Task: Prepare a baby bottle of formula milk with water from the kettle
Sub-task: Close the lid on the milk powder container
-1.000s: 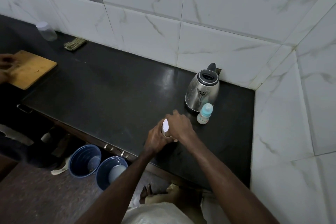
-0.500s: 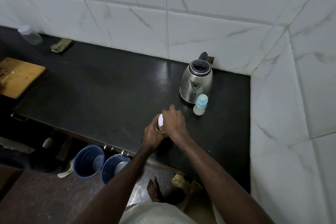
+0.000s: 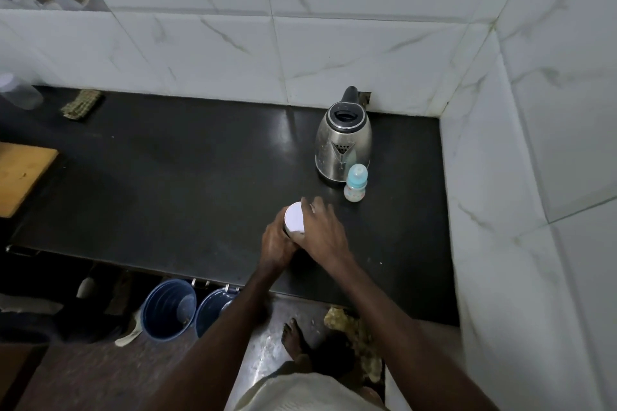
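A formula tin with a white lid [image 3: 294, 217] stands on the black counter [image 3: 187, 183] near its front edge. My left hand [image 3: 278, 240] grips the tin's side from the left. My right hand [image 3: 322, 230] lies over the right part of the lid, fingers curled round its rim. Most of the tin's body is hidden by both hands. A small baby bottle [image 3: 356, 182] with a light blue cap stands upright to the right and farther back. Just behind it sits a steel kettle [image 3: 343, 143] with a black lid and handle.
White tiled walls close the counter at the back and right. A wooden board [image 3: 23, 173] lies at the left edge, with a clear jar [image 3: 20, 93] and a green scrubber [image 3: 81, 103] at the back left. Two blue buckets [image 3: 170, 309] stand on the floor below the counter.
The view has shifted slightly and more of the white lid now shows. Both hands stay on the tin. The kettle and bottle have not moved.
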